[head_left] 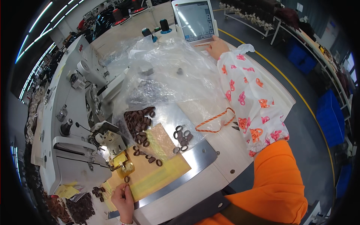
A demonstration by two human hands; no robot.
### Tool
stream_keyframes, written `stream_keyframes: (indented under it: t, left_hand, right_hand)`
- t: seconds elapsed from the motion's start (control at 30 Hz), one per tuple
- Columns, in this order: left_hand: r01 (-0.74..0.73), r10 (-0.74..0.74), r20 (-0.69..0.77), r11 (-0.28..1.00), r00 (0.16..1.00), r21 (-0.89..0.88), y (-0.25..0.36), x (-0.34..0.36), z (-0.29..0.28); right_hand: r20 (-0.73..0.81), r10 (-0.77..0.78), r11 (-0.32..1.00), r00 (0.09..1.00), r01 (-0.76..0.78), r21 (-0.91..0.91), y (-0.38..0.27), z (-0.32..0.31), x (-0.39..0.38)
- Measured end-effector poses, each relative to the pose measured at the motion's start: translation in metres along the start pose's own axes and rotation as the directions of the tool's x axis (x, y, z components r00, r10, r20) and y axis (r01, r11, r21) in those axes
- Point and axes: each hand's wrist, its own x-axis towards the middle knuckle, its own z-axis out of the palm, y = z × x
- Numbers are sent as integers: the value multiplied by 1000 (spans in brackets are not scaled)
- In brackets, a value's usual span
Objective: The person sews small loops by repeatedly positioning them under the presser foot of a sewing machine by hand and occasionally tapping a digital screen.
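Note:
My left hand point(122, 198) is at the lower edge of the yellow-topped work surface point(165, 176), fingers curled beside a small brown ring point(127, 179); whatever they may hold is hidden. My right hand point(217, 47), in a white printed sleeve, reaches up with its index finger at the lower edge of a touchscreen point(195, 20), holding nothing that I can see. A clear plastic bag point(165, 82) lies over the middle of the table. Many brown rings point(137, 122) are piled inside or beneath it, with a smaller group point(182, 138) to the right.
A white sewing machine point(67, 142) fills the left side. An orange striped cord point(210, 125) lies right of centre. Thread cones point(165, 27) stand at the back. Blue crates point(330, 116) and a rack point(270, 26) stand beyond the yellow floor line at right. Dark brown pieces point(78, 208) lie lower left.

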Motion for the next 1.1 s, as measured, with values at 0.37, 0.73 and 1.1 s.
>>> stream_keyframes:
  t: [0.37,0.73,1.1]
  left_hand:
    - [-113,112,-36,992,993,-56,-9,5,7]
    - [-516,515,49,840,855,169,-4,22,2]
    - [-499,498,35,865,866,41,-19,26,-2]
  right_hand:
    - [-428,-9,913,904,182,366,-46,-72,-21]
    - [198,-769,404,607,222,887,-265,-114,-248]
    - [556,-594,423,581,-363,830,-313,-77,-275]
